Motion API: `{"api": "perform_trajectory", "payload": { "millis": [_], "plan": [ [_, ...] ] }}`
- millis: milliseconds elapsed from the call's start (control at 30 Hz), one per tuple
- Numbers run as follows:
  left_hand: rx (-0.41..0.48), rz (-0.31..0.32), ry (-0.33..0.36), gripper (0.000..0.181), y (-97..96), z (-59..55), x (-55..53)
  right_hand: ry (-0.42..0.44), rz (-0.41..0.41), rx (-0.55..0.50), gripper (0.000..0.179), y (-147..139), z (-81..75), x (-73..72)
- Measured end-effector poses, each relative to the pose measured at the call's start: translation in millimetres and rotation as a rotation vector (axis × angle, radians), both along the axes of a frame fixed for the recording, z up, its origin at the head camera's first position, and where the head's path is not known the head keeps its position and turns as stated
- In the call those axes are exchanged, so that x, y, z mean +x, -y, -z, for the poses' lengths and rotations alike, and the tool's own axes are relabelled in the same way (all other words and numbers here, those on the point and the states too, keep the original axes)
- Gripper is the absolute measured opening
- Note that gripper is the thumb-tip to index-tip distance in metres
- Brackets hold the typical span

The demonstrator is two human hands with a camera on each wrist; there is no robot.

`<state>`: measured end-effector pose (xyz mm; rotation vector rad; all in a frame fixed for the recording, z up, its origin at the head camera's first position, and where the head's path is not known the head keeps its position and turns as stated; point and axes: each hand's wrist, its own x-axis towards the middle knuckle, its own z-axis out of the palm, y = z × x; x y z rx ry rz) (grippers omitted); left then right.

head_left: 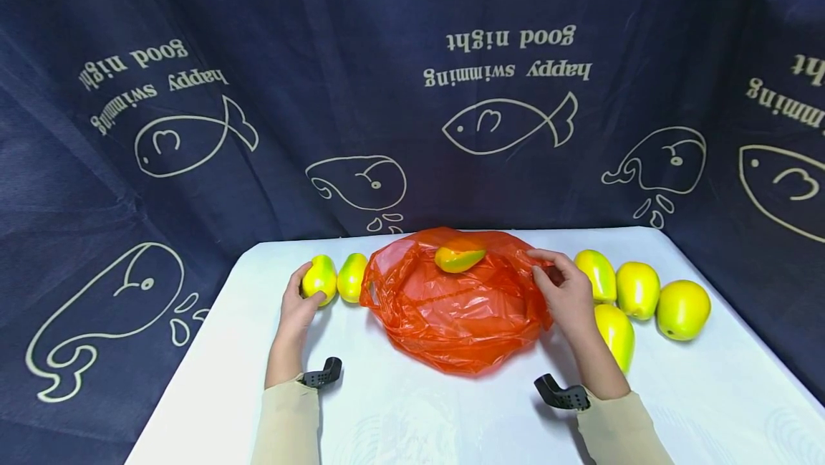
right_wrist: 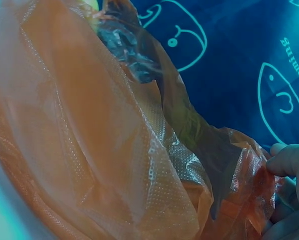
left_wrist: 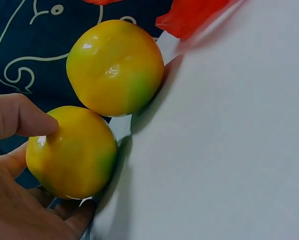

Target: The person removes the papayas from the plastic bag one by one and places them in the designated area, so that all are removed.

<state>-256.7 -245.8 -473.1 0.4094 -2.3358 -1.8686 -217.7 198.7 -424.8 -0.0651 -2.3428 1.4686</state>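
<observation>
My left hand [head_left: 300,301] grips a yellow-green mango [head_left: 320,279] at the left of the table, thumb on its near side and fingers round the far side. Close beside it stands a second mango [head_left: 351,278], also seen in the left wrist view as the upper fruit [left_wrist: 115,68]. A red plastic bag [head_left: 451,322] lies spread open in the middle, with one mango [head_left: 460,258] inside near its far edge. With thumb and fingers, my right hand [head_left: 567,293] pinches the bag's right rim; the right wrist view shows the thin film [right_wrist: 249,185] between them.
Several more mangoes [head_left: 638,289] are grouped on the white table [head_left: 399,422] to the right of my right hand, one partly behind the forearm. A dark blue curtain [head_left: 387,107] with fish and whale drawings hangs right behind the table's far edge.
</observation>
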Motion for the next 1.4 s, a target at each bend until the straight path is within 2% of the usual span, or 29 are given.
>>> {"api": "perform_trajectory", "payload": {
  "millis": [300, 500, 633, 767, 900, 1133, 1400],
  "plan": [
    [-0.010, -0.023, -0.006, 0.083, 0.0, -3.0, 0.4, 0.003, -0.006, 0.009, 0.029, 0, 1.1, -0.1],
    [-0.075, -0.080, -0.011, 0.076, -5.0, -16.1, 2.0, -0.002, 0.010, -0.003, 0.030, 1, -0.1, 0.7],
    [-0.103, -0.143, -0.086, 0.068, -13.4, -32.4, 5.1, -0.016, 0.018, -0.023, 0.029, 2, -0.8, 0.7],
    [-0.135, -0.168, -0.207, 0.059, -25.9, -47.6, 10.4, -0.023, 0.021, -0.024, 0.029, 3, -1.7, 1.3],
    [-0.176, -0.129, -0.275, 0.053, -39.8, -56.9, 15.5, -0.021, 0.025, -0.019, 0.028, 5, -1.7, 0.4],
    [-0.217, -0.046, -0.330, 0.048, -67.2, -68.8, 20.2, -0.016, 0.040, -0.037, 0.027, 7, -2.0, 0.0],
    [-0.237, 0.085, -0.331, 0.047, -106.5, -71.9, 15.8, -0.020, 0.037, -0.052, 0.027, 6, -1.8, -1.0]
  ]
}}
